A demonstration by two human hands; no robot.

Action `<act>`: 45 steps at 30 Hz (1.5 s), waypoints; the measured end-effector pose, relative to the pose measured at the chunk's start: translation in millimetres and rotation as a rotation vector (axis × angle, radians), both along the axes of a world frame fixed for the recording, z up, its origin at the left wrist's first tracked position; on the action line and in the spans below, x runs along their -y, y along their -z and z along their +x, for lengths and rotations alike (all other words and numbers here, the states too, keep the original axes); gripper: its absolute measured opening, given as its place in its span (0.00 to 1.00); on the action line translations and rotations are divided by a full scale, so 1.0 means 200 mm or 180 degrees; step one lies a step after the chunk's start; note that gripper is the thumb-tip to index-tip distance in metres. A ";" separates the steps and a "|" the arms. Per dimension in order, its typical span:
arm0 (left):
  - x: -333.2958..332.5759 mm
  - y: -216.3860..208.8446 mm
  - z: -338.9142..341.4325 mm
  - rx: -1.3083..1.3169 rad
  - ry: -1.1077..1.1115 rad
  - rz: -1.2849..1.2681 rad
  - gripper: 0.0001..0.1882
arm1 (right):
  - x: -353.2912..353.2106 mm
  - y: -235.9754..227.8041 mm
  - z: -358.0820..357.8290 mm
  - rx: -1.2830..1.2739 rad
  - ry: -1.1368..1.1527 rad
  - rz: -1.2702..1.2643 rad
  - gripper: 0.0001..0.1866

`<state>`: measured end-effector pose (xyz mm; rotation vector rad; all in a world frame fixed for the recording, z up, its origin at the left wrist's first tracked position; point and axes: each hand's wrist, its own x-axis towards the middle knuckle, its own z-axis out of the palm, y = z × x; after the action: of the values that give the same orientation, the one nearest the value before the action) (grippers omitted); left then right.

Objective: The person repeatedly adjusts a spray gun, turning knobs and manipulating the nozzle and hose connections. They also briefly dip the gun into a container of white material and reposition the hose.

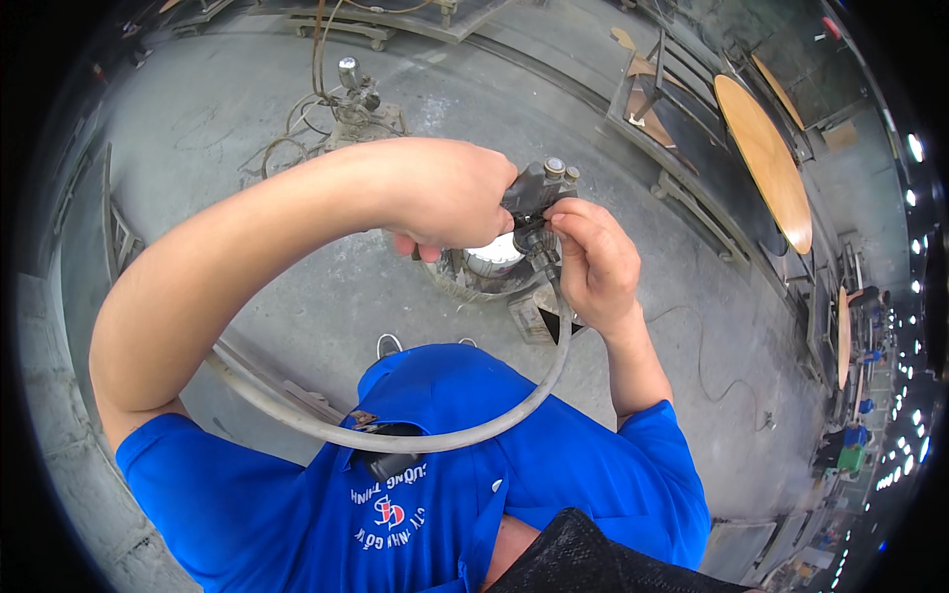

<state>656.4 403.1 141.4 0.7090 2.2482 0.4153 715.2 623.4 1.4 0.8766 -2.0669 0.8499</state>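
In front of my chest is a dark spray gun (532,188) with round silver-capped knobs at its top. My left hand (455,193) is closed around its left side, hiding much of it. With thumb and fingertips, my right hand (599,259) pinches a small part on the gun's right side, just above the hose fitting. Exactly which part lies between those fingers is hidden. A grey hose (474,435) runs from the fitting in a loop past my blue shirt and under my left arm. Below the gun stands a round container (494,259) with a bright white top.
A machine (361,111) with hoses and a silver-capped part stands on the grey floor beyond my left arm. Racks at the right carry an oval wooden board (766,163). A thin cord (704,366) lies across the floor. Farther right are people and lights.
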 end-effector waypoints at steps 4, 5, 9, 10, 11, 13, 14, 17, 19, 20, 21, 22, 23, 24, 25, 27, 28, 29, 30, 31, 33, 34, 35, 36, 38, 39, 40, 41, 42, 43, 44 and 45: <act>0.00 0.01 0.00 -0.0065 0.0008 -0.0097 0.19 | 0.01 -0.01 0.00 -0.0098 0.0135 0.0222 0.19; 0.00 0.01 0.00 -0.0078 -0.0001 -0.0099 0.19 | 0.01 -0.01 0.00 -0.0104 0.0132 0.0227 0.19; 0.02 0.00 0.01 -0.0113 -0.0010 -0.0017 0.19 | 0.02 -0.02 0.00 -0.0156 0.0168 0.0227 0.19; 0.02 0.00 0.01 -0.0135 0.0008 -0.0009 0.18 | 0.02 -0.02 0.00 -0.0177 0.0176 0.0227 0.19; 0.02 0.00 0.01 -0.0158 0.0022 0.0002 0.18 | 0.03 -0.03 0.00 -0.0171 0.0176 0.0224 0.19; 0.03 -0.01 0.01 -0.0216 0.0073 0.0015 0.18 | 0.03 -0.04 0.00 -0.0170 0.0176 0.0221 0.19; 0.03 -0.02 0.01 -0.0255 0.0110 0.0016 0.18 | 0.03 -0.05 0.00 -0.0189 0.0203 0.0294 0.17; 0.04 -0.03 0.01 -0.0336 0.0122 0.0016 0.17 | 0.03 -0.07 0.00 -0.0223 0.0200 0.0358 0.13; 0.05 -0.05 0.02 -0.0333 0.0069 0.0053 0.17 | 0.05 -0.07 -0.01 -0.0179 0.0087 0.0177 0.12; 0.06 -0.06 0.02 -0.0306 0.0023 0.0090 0.17 | 0.05 -0.06 -0.02 -0.0148 0.0025 0.0051 0.11; 0.07 -0.06 0.02 -0.0265 -0.0037 0.0121 0.17 | 0.06 -0.06 -0.03 -0.0121 -0.0044 -0.0077 0.11; 0.07 -0.07 0.02 -0.0263 -0.0035 0.0134 0.17 | 0.07 -0.06 -0.04 -0.0092 -0.0117 -0.0208 0.10; 0.08 -0.08 0.02 -0.0263 -0.0052 0.0143 0.17 | 0.07 -0.06 -0.04 -0.0120 -0.0122 -0.0226 0.10; 0.08 -0.08 0.02 -0.0233 -0.0095 0.0151 0.16 | 0.08 -0.06 -0.04 -0.0146 -0.0129 -0.0245 0.10; 0.09 -0.08 0.03 -0.0250 -0.0061 0.0184 0.16 | 0.08 -0.06 -0.04 -0.0147 -0.0127 -0.0272 0.10; 0.10 -0.10 0.03 -0.0235 -0.0067 0.0213 0.17 | 0.10 -0.07 -0.04 -0.0140 -0.0160 -0.0348 0.10; 0.10 -0.10 0.03 -0.0285 -0.0036 0.0217 0.17 | 0.10 -0.07 -0.04 -0.0132 -0.0171 -0.0385 0.10; 0.11 -0.11 0.03 -0.0326 -0.0032 0.0202 0.17 | 0.10 -0.08 -0.04 -0.0146 -0.0184 -0.0403 0.10; 0.11 -0.11 0.03 -0.0312 -0.0044 0.0180 0.17 | 0.10 -0.08 -0.04 -0.0134 -0.0182 -0.0419 0.10; 0.11 -0.12 0.03 -0.0349 -0.0038 0.0183 0.16 | 0.10 -0.08 -0.04 -0.0141 -0.0184 -0.0429 0.10; 0.12 -0.12 0.04 -0.0326 -0.0087 0.0174 0.16 | 0.10 -0.09 -0.05 -0.0160 -0.0179 -0.0396 0.09; 0.12 -0.12 0.04 -0.0372 -0.0080 0.0195 0.16 | 0.10 -0.10 -0.05 -0.0155 -0.0174 -0.0384 0.09; 0.12 -0.13 0.04 -0.0387 -0.0083 0.0226 0.16 | 0.10 -0.10 -0.05 -0.0149 -0.0171 -0.0378 0.09; 0.12 -0.13 0.04 -0.0393 -0.0116 0.0245 0.15 | 0.10 -0.10 -0.05 -0.0152 -0.0175 -0.0373 0.09; 0.13 -0.13 0.04 -0.0390 -0.0122 0.0319 0.15 | 0.10 -0.11 -0.06 -0.0162 -0.0162 -0.0328 0.09; 0.13 -0.14 0.04 -0.0384 -0.0160 0.0330 0.15 | 0.11 -0.11 -0.07 -0.0192 -0.0146 -0.0289 0.09; 0.13 -0.14 0.04 -0.0405 -0.0129 0.0317 0.15 | 0.11 -0.11 -0.07 -0.0193 -0.0124 -0.0249 0.09; 0.13 -0.14 0.04 -0.0417 -0.0118 0.0286 0.15 | 0.11 -0.12 -0.08 -0.0223 -0.0088 -0.0208 0.09; 0.13 -0.15 0.03 -0.0425 -0.0120 0.0255 0.14 | 0.11 -0.12 -0.09 -0.0272 -0.0052 -0.0163 0.09; 0.13 -0.15 0.03 -0.0466 -0.0105 0.0297 0.14 | 0.11 -0.12 -0.09 -0.0295 -0.0022 -0.0132 0.09; 0.13 -0.15 0.03 -0.0479 -0.0113 0.0333 0.14 | 0.11 -0.13 -0.09 -0.0294 -0.0012 -0.0116 0.09; 0.14 -0.14 0.02 -0.0473 -0.0143 0.0372 0.14 | 0.11 -0.13 -0.09 -0.0311 -0.0017 -0.0111 0.09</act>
<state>661.1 375.1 170.3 0.7731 2.3984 0.5352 696.6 601.2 28.4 0.8876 -1.9606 0.8272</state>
